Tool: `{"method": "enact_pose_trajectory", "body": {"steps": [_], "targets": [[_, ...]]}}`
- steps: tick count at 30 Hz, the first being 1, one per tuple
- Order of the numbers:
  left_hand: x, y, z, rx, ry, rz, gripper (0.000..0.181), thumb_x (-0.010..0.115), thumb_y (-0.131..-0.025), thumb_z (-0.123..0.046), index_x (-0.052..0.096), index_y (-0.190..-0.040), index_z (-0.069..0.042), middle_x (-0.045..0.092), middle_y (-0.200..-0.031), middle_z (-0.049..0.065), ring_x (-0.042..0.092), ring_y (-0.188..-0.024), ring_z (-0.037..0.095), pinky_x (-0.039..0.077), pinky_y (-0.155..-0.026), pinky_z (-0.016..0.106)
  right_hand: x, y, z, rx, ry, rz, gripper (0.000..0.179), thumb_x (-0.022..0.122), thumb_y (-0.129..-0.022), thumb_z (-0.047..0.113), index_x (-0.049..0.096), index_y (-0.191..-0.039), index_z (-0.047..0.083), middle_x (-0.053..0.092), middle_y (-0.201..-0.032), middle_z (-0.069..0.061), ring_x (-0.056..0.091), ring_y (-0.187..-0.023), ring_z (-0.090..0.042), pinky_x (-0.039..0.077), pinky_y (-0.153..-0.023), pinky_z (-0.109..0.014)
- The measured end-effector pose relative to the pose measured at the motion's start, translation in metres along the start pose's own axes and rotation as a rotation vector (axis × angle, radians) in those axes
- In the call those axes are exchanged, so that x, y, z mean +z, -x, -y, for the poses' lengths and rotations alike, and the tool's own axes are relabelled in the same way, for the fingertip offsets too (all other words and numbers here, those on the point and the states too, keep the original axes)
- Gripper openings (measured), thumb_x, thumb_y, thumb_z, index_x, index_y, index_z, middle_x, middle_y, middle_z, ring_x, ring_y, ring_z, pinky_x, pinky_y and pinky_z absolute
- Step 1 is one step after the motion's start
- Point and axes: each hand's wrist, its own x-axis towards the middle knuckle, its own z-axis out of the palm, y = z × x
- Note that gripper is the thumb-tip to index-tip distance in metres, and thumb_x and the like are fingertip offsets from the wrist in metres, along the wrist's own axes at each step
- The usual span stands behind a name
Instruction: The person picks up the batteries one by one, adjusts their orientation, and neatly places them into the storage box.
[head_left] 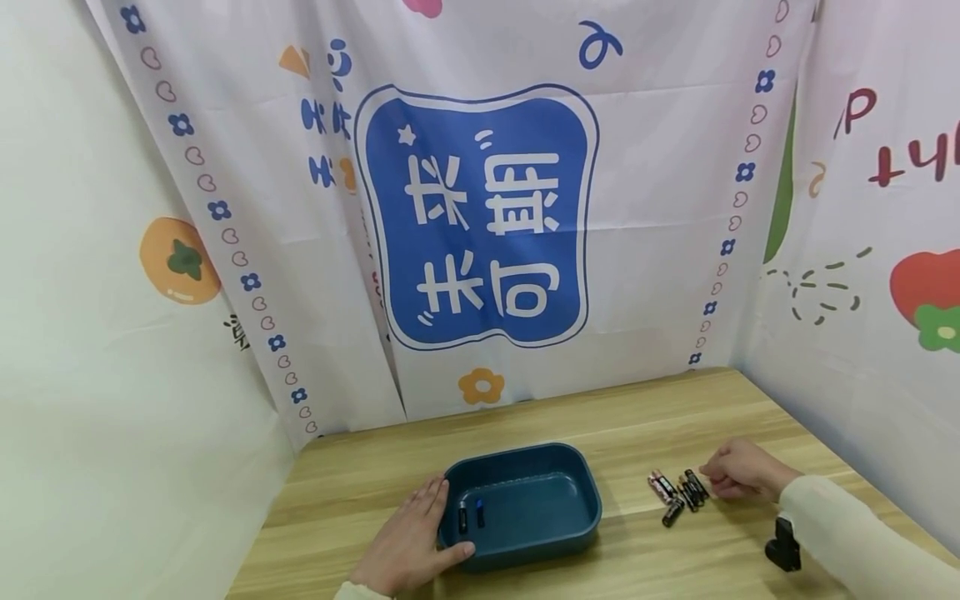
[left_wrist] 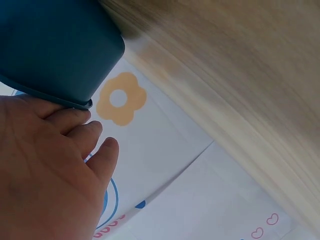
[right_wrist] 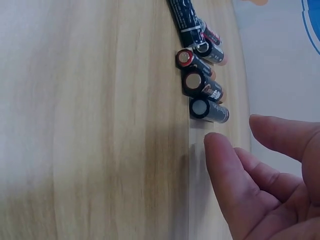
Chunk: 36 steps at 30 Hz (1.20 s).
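Observation:
A dark teal plastic bin (head_left: 536, 550) stands on the wooden table, with a black battery (head_left: 462, 518) and a blue-and-black battery (head_left: 480, 513) lying inside at its left end. My left hand (head_left: 408, 533) rests against the bin's left side, thumb at the front corner; in the left wrist view its fingertips touch the bin's rim. Right of the bin lies a loose group of several batteries (head_left: 692, 490), mostly black, with pinkish ones (head_left: 662, 485) at its left. Just beside the group is my right hand (head_left: 742, 468). In the right wrist view, thumb and index finger are apart, close to the nearest battery (right_wrist: 210, 112), with nothing between them.
The wooden table (head_left: 360, 483) meets a printed white curtain (head_left: 645, 333) at its back edge. More white cloth (head_left: 847, 358) hangs along the right side. A black wrist device (head_left: 783, 544) sits on my right forearm.

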Motion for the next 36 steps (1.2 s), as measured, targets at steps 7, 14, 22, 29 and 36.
{"method": "enact_pose_trajectory", "body": {"steps": [7, 14, 22, 29, 36], "targets": [[-0.001, 0.000, 0.000, 0.007, -0.010, -0.002, 0.106, 0.035, -0.084, -0.082, 0.027, -0.153, -0.002, 0.023, -0.158, 0.014, 0.024, -0.144, 0.030, 0.024, -0.112, 0.052, 0.003, -0.005, 0.006, 0.041, 0.026, -0.008, 0.014, 0.062, -0.090, 0.000, 0.061, -0.095, -0.012, 0.061, -0.081, -0.014, 0.062, -0.067, -0.022, 0.057, -0.062, -0.034], [-0.002, -0.003, -0.001, 0.012, 0.002, 0.001, 0.107, 0.034, -0.084, -0.083, 0.027, -0.153, -0.002, 0.021, -0.159, 0.014, 0.023, -0.144, 0.030, 0.024, -0.112, 0.053, 0.007, -0.008, 0.010, 0.031, 0.068, -0.003, 0.016, 0.068, -0.086, 0.003, 0.064, -0.096, -0.010, 0.062, -0.081, -0.011, 0.060, -0.068, -0.020, 0.057, -0.061, -0.035], [-0.001, -0.003, 0.003, 0.014, 0.007, 0.016, 0.107, 0.035, -0.084, -0.083, 0.027, -0.153, -0.002, 0.022, -0.158, 0.013, 0.023, -0.144, 0.030, 0.024, -0.113, 0.052, 0.021, -0.013, 0.012, -0.016, 0.168, -0.026, 0.011, 0.072, -0.082, 0.000, 0.066, -0.090, -0.005, 0.064, -0.077, -0.008, 0.060, -0.064, -0.018, 0.055, -0.056, -0.033], [0.002, -0.004, 0.002, -0.023, 0.008, 0.072, 0.109, 0.033, -0.081, -0.086, 0.027, -0.154, -0.005, 0.022, -0.159, 0.012, 0.024, -0.143, 0.030, 0.024, -0.112, 0.053, 0.026, -0.016, 0.007, -0.007, 0.199, -0.026, 0.013, 0.072, -0.079, -0.004, 0.066, -0.091, -0.004, 0.061, -0.076, -0.007, 0.054, -0.059, -0.015, 0.053, -0.053, -0.031], [0.001, -0.011, 0.001, 0.007, 0.014, 0.037, 0.107, 0.034, -0.084, -0.083, 0.027, -0.153, -0.002, 0.023, -0.158, 0.014, 0.024, -0.143, 0.030, 0.025, -0.112, 0.052, 0.023, -0.017, 0.009, -0.001, 0.185, -0.027, 0.007, 0.069, -0.081, -0.005, 0.066, -0.086, -0.001, 0.059, -0.070, -0.005, 0.052, -0.056, -0.012, 0.052, -0.051, -0.029]]}}
